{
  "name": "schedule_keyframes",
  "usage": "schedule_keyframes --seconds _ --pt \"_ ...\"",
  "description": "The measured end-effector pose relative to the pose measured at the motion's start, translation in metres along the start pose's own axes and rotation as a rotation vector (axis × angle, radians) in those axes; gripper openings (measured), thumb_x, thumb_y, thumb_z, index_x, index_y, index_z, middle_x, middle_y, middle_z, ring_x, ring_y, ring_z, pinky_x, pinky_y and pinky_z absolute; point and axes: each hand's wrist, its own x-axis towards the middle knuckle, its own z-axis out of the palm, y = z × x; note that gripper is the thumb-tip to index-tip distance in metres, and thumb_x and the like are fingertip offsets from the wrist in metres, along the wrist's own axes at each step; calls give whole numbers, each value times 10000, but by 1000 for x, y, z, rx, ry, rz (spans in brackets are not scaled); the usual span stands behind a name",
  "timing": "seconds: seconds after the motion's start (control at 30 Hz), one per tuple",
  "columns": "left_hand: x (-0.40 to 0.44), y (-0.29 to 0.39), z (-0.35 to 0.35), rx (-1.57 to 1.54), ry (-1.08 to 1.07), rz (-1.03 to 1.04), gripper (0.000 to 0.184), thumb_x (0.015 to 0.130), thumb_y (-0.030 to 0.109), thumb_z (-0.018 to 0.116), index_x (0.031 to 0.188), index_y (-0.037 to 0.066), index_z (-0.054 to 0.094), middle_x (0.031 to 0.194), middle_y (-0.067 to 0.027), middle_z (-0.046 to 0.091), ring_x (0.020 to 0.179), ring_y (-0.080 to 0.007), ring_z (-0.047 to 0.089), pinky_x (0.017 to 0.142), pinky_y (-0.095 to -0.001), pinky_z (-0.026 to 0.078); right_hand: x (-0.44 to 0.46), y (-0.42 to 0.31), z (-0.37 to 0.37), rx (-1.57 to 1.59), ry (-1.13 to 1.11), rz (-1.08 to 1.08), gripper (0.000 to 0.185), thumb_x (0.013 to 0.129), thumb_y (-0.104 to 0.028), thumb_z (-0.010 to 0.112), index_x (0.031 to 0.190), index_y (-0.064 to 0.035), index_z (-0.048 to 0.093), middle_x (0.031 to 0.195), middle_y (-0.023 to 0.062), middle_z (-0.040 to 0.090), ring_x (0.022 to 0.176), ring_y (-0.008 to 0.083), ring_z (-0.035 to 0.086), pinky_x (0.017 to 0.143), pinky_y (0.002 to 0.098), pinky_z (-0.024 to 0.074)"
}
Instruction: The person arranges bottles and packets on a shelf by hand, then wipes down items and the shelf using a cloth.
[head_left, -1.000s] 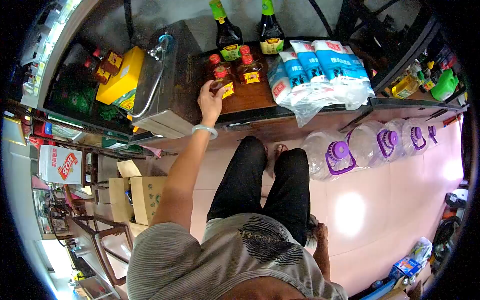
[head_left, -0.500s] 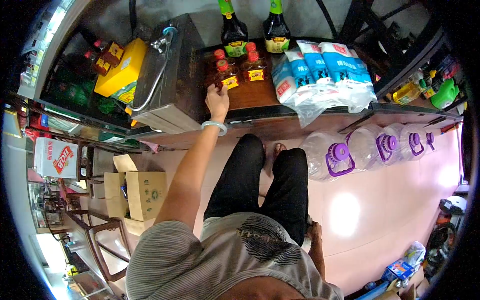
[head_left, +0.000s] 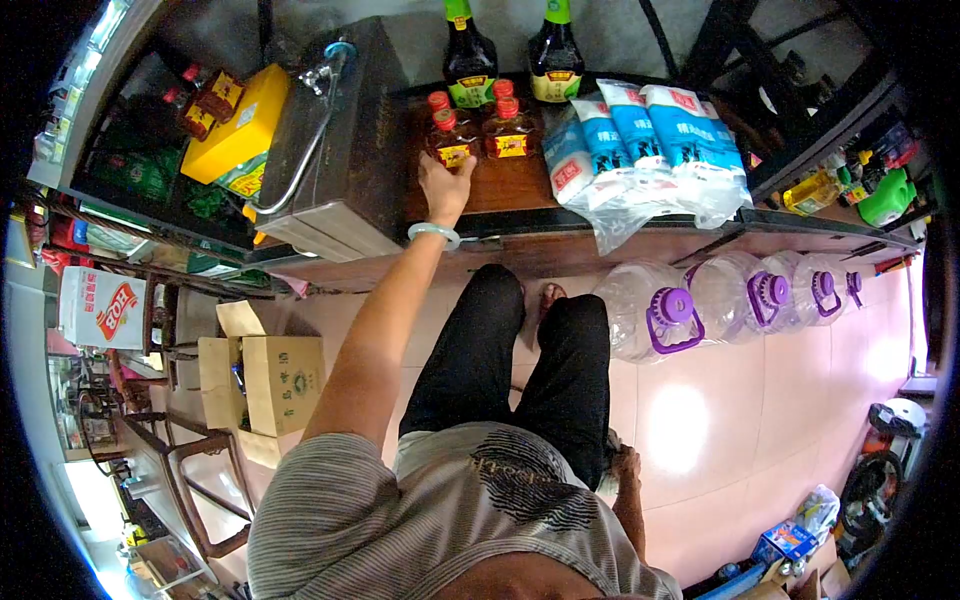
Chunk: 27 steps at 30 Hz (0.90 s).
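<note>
My left hand, with a pale bangle on the wrist, has thumb and fingers around the lower part of a small red-capped bottle of dark liquid. That bottle stands upright on the brown shelf. Beside it is a matching bottle, and more red caps show just behind. Two taller green-necked sauce bottles stand at the back. Down by my right hip is my right hand, low and partly hidden; its fingers are not clear.
Blue-and-white packets in clear plastic lie right of the bottles. A dark box with a tap stands left. Large purple-capped jugs line the floor at the shelf's foot. An open carton sits left of my legs.
My left hand has shifted slightly up and right, with its thumb now across the bottle's front. The small bottle has turned and moved back a little, nearly level with its neighbour.
</note>
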Motion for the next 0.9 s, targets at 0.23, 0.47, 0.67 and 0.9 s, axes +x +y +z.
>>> schedule_keyframes --seconds 0.23,0.47,0.67,0.9 --pt "5 -3 17 157 -47 -132 814 696 353 678 1156 -183 275 1138 -356 372 1102 -446 345 951 -488 258 8 20 15 -51 51 -79 279 761 -219 437 918 -85 625 909 222 594 888 376 561 753 464 440" --pt "-1 8 15 146 -26 -175 863 748 327 620 1215 -216 138 1189 -397 294 1152 -473 275 996 -475 199 -17 7 -3 85 -22 -22 236 783 -225 473 900 -91 629 829 184 585 841 354 540 702 457 421" --pt "-69 78 -79 -217 -454 -31 642 789 331 593 1237 -48 333 1162 -233 444 910 -269 565 816 -379 451 53 53 35 -418 -18 -384 199 802 -190 474 913 -72 589 806 140 566 782 317 536 628 409 415" --pt "-4 108 -275 -269 284 324 315 760 55 614 1040 -14 486 893 -59 576 723 -86 530 604 -223 441 67 22 38 -349 -34 -256 190 762 -191 516 891 -87 609 764 146 590 737 310 577 597 406 448"
